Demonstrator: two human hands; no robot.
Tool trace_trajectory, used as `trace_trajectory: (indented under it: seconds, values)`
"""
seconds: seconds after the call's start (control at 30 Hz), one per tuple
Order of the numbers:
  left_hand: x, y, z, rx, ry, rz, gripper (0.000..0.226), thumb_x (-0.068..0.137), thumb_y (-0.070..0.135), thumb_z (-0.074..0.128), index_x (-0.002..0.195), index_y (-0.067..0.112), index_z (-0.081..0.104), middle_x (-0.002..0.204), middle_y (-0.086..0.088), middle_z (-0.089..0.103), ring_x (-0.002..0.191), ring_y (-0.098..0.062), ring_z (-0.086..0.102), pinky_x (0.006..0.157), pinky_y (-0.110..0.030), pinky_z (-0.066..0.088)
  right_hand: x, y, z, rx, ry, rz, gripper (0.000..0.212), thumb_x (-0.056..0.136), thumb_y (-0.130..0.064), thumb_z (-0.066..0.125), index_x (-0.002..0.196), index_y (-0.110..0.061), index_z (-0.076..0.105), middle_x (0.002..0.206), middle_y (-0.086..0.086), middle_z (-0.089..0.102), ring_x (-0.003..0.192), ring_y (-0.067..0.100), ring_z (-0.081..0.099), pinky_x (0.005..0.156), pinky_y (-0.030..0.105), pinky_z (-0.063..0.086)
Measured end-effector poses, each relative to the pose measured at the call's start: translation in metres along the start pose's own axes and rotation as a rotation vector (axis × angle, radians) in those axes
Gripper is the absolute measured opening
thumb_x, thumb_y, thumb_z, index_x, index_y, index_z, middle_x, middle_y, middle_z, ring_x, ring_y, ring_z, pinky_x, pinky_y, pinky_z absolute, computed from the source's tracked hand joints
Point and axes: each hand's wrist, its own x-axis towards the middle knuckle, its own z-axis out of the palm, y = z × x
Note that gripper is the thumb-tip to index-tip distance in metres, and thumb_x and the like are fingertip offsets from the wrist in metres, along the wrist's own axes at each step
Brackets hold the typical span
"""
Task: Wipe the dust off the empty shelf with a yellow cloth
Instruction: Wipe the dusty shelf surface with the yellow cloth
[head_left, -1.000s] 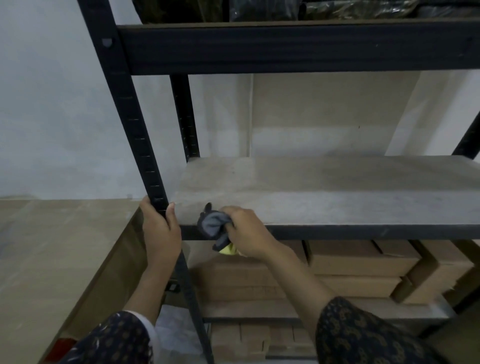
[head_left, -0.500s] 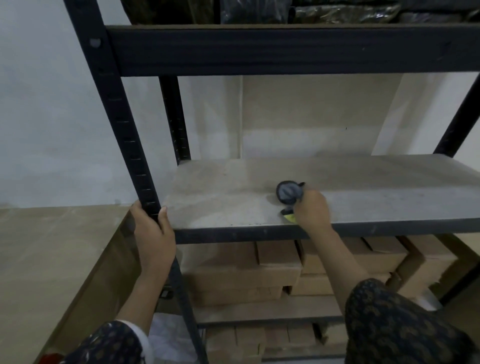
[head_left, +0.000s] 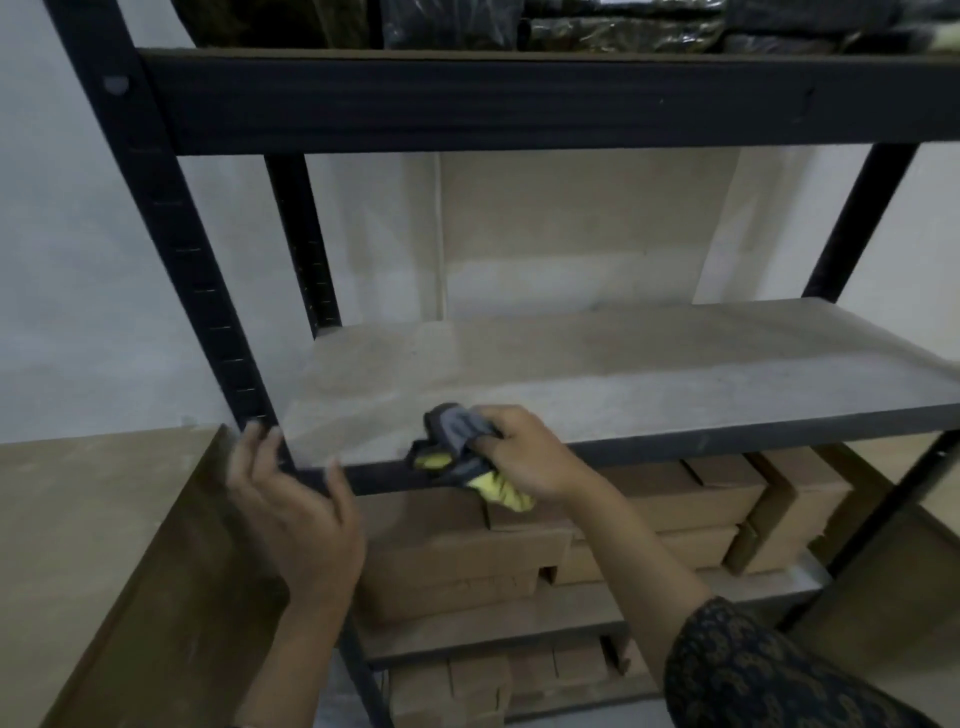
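While your right hand (head_left: 524, 452) bunches the cloth (head_left: 462, 449) at the shelf's (head_left: 623, 384) front edge, left of centre, your fingers are curled tight around it. Cloth shows grey on top, yellow below; the yellow tail hangs over the edge, in front of the boxes (head_left: 467, 561) stacked on the level below. Your left hand (head_left: 296, 514) sits at the front-left post (head_left: 171, 234), fingers spread and touching it where post meets shelf rail, thumb on the rail; no firm clasp visible. Shelf board is bare, grey and dull. Dark bundles (head_left: 597, 23) fill the level above.
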Motion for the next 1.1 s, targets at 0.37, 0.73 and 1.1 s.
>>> trace_trajectory:
  seconds: [0.37,0.73,1.1]
  values:
    - [-0.013,0.060,0.099,-0.096,-0.599,0.175,0.041,0.098,0.030,0.028,0.116,0.005,0.056,0.116,-0.009,0.060,0.105,-0.025,0.058,0.089,-0.034,0.046,0.013,0.062,-0.015,-0.709,0.302,0.058,0.037,0.090,-0.011,0.051,0.126,-0.018,0.055,0.130,0.006,0.053,0.119,0.028,0.045,0.096,0.039,0.039]
    - [-0.026,0.105,0.143,-0.137,-0.658,0.235,0.033,0.097,0.022,0.037,0.118,0.007,0.058,0.118,-0.006,0.061,0.110,-0.023,0.057,0.093,-0.040,0.049,-0.055,0.156,-0.142,-0.879,0.556,0.498,0.026,0.091,-0.015,0.049,0.116,-0.016,0.057,0.117,0.008,0.054,0.111,0.031,0.046,0.089,0.042,0.040]
    - [-0.042,0.168,0.194,-0.158,-0.678,0.152,0.029,0.099,0.022,0.037,0.116,0.012,0.058,0.113,-0.002,0.061,0.102,-0.019,0.058,0.084,-0.035,0.051,-0.066,0.168,-0.194,-0.528,0.883,0.400,0.051,0.085,-0.005,0.059,0.131,-0.022,0.046,0.130,0.009,0.048,0.108,0.026,0.052,0.091,0.041,0.050]
